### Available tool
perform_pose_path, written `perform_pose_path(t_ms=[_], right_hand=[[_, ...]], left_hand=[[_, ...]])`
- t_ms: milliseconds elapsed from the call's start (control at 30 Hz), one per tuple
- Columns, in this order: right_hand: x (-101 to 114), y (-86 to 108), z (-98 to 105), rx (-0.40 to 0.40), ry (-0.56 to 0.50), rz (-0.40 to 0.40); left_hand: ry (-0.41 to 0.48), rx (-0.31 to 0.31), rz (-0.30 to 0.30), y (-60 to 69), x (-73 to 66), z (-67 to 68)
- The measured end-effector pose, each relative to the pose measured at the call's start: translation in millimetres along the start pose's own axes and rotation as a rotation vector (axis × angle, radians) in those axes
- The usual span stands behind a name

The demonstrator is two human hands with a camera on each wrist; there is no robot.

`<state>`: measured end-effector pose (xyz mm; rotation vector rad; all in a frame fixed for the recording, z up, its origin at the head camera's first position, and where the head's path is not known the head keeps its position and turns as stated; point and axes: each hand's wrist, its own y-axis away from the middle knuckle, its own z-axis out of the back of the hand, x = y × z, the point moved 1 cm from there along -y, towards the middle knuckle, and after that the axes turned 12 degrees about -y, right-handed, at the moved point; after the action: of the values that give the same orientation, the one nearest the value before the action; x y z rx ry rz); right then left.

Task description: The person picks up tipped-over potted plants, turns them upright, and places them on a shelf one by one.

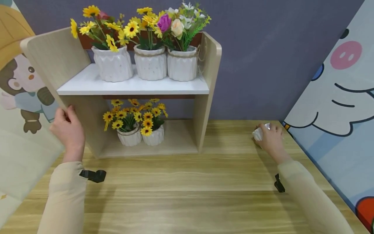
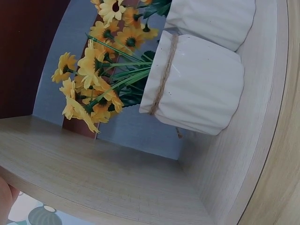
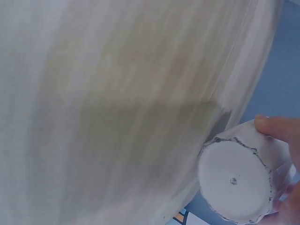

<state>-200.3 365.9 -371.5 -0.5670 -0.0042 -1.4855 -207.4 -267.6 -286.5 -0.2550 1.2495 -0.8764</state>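
Observation:
At the left, my left hand (image 1: pixel 69 131) has its fingers curled at the front edge of the wooden shelf's side panel (image 1: pixel 87 120). A bit of that hand shows beside the panel in the left wrist view. On the far right of the table, my right hand (image 1: pixel 271 139) grips a small white pot (image 1: pixel 258 134). In the right wrist view the pot (image 3: pixel 234 180) is tipped, so its round base with a small central hole faces the camera; thumb and fingers hold its side. Whether it contains flowers is hidden.
Three white pots (image 1: pixel 113 65) with mixed flowers stand on the white upper board (image 1: pixel 134 87). Two smaller pots (image 1: pixel 128 137) of yellow flowers sit on the lower level. The wooden table (image 1: pixel 187 182) meets a grey wall (image 1: pixel 254 65) behind and cartoon panels at both sides.

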Motion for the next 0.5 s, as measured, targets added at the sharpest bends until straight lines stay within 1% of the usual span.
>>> perform_pose_path(t_ms=[133,200,267,333,500], right_hand=[[-3,8.1,1,-0.036,-0.017,0.061],[-5,11.7,3,-0.071,-0.016,0.090],[-6,15.0,4,-0.106,-0.034,0.100],[-7,17.8,6,-0.136,-0.059,0.099],[-8,24.7,10,-0.184,-0.148,0.056]], left_hand=[[-0.013,-0.008,-0.017,0.5,-0.6,-0.4],[-0.013,-0.005,-0.015,0.5,-0.5,-0.6],[-0.010,-0.006,-0.013,0.2,-0.1,-0.7],[-0.004,-0.008,-0.012,0.0,0.1,-0.7],[0.007,-0.001,-0.007,-0.4,-0.1,-0.6]])
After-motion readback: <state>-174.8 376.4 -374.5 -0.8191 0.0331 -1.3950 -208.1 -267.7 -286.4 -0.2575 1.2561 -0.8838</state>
